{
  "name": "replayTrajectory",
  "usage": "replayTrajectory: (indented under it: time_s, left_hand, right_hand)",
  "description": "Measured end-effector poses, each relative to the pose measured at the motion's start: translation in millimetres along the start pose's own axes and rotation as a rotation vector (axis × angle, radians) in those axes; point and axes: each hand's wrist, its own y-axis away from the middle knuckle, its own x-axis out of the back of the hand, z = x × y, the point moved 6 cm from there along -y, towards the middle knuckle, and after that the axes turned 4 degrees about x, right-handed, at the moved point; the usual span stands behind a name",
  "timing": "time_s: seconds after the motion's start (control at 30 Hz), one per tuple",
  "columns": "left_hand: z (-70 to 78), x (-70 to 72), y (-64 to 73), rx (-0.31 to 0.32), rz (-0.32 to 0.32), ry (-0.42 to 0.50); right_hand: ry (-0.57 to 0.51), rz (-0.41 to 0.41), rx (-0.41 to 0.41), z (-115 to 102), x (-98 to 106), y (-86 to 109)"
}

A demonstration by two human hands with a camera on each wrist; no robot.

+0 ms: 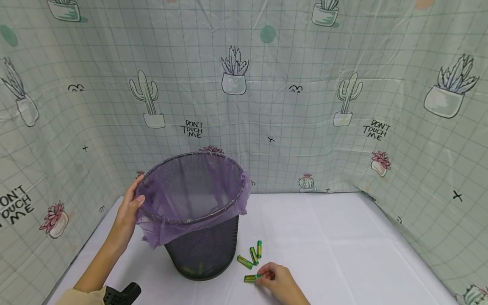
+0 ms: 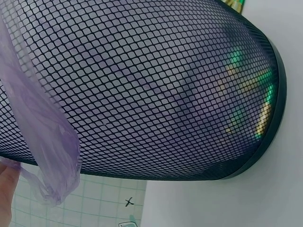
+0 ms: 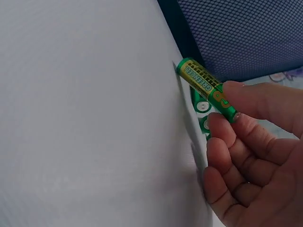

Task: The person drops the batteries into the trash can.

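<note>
A black mesh wastebasket [image 1: 213, 245] stands on the table, lined with a thin purple bag [image 1: 164, 231] folded over its rim. My left hand [image 1: 129, 205] grips that rim on the left, thumb on top of the bag; only a bit of this hand enters the left wrist view. Between thumb and fingertips, my right hand [image 1: 280, 281] pinches one end of a green and yellow battery [image 3: 201, 80], low over the table to the right of the wastebasket. Three more batteries [image 1: 245, 262] lie loose just beyond it.
Through the mesh, green and yellow shapes [image 2: 236, 118] show at the bottom of the wastebasket. A white cloth [image 1: 324, 245] covers the table. Patterned curtain [image 1: 267, 110] encloses the back and sides. A black strap device [image 1: 122, 294] sits at the left wrist.
</note>
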Motion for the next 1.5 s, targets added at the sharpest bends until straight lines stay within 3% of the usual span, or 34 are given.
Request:
replayTrajectory:
  time_s: [0.23, 0.67, 1.13, 1.33, 1.5]
  left_hand:
    - [0.1, -0.3, -0.6, 0.007, 0.000, 0.009]
    - [-1.5, -1.1, -1.1, 0.009, -0.003, 0.011]
    - [-1.1, 0.1, -0.3, 0.012, 0.000, 0.001]
    - [-1.0, -0.1, -0.5, 0.009, -0.004, 0.006]
    - [-0.6, 0.2, -1.0, 0.007, -0.002, -0.004]
  right_hand:
    - [0.032, 0.062, 0.059, -19.6, 14.6, 1.5]
    - [0.102, 0.296, 0.181, -88.1, 54.0, 4.6]
    - [0.264, 0.455, 0.594, -191.9, 83.7, 5.1]
    - [0.258, 0.471, 0.727, -230.4, 81.9, 3.8]
    - [0.280, 0.448, 0.763, -250.3, 74.0, -2.2]
